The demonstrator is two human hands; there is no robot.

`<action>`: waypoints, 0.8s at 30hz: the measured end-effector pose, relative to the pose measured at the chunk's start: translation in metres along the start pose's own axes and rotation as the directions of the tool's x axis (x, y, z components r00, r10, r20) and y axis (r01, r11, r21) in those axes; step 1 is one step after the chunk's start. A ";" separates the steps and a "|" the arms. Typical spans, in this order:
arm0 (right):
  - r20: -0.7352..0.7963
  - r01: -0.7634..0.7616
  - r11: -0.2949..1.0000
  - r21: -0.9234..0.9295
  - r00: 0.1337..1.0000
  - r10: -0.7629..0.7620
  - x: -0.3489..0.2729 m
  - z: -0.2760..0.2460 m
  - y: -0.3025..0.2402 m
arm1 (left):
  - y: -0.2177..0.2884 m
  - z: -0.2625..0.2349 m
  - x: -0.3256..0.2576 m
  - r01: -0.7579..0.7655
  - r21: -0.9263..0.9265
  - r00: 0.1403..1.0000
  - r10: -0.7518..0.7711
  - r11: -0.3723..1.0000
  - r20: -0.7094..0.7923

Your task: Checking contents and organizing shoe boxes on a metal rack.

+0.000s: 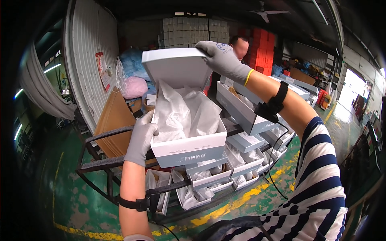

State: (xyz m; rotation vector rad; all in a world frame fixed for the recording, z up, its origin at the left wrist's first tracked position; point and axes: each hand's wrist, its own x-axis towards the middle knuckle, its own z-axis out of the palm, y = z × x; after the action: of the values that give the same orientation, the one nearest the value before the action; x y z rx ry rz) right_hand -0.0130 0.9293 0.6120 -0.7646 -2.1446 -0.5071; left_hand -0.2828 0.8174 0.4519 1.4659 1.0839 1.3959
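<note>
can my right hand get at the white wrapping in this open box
Probably yes: the lid is raised and nothing covers the white wrapping, though your right hand grips the lid's edge and would likely have to let go.

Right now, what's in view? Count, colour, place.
Open box: one, white and grey-blue, centre
Lid: one, pale grey, raised behind open box
Tissue: uncounted, white, inside open box
Other boxes: many, white and grey-blue, below and right
Rack: one, black, among boxes
Cardboard: several, brown, left
Bags: several, blue and pink, back left
Cartons: many, cream, back centre
Red stack: one, red, back right
Other person: one, dark clothing, back, right of lid
Ceiling fan: one, pale, top right
Floor: one, green, yellow lines, below
Left grip: one, grey-gloved, open box's left side
Right grip: one, grey-gloved, lid's right edge
Forearm straps: two, black, each arm
Striped sleeve: one, navy and white, lower right
</note>
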 end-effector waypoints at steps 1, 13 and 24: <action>-0.004 0.021 1.000 -0.008 1.000 -0.021 0.001 0.003 0.006 | 0.001 0.002 0.000 -0.020 0.019 1.000 0.020 1.000 -0.004; 0.023 0.197 0.980 -0.009 0.980 -0.197 0.005 0.026 0.028 | 0.011 0.006 -0.004 0.025 -0.022 1.000 -0.025 0.999 0.014; 0.106 0.226 0.965 -0.136 0.971 -0.213 0.041 0.047 0.019 | 0.000 0.013 0.002 -0.008 -0.182 0.999 0.001 0.983 -0.040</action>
State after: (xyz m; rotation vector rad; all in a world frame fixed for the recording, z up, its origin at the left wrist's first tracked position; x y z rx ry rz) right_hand -0.0471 0.9844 0.6171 -0.6420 -2.3102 -0.7675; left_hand -0.2696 0.8195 0.4516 1.3151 0.9502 1.4916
